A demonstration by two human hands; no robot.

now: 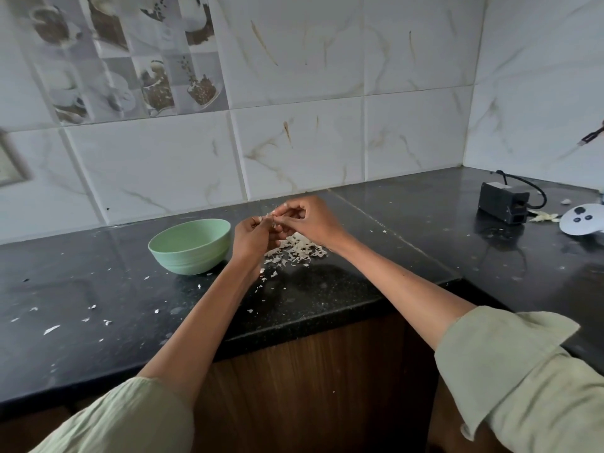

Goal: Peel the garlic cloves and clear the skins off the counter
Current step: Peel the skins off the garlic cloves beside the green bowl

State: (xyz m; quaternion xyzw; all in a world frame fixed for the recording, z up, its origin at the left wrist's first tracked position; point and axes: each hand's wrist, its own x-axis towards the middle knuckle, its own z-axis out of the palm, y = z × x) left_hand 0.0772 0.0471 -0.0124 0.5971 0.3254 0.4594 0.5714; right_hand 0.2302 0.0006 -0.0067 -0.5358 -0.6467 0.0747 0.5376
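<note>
Both hands pinch one garlic clove (270,220) above the skins (295,250): left hand (253,237) grips, right hand (307,220) peels. Best let flakes drop onto that pile beneath, bowl (191,245) just left.

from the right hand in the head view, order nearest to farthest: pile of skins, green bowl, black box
1. pile of skins, just below the right hand.
2. green bowl, to its left, past the left hand.
3. black box, far right near the corner.

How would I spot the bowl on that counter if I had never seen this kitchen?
Look along the black counter below the tiled wall. Just left of the person's left hand stands the bowl, beside the pile of garlic skins. It is the only pale green, round thing there.
</note>
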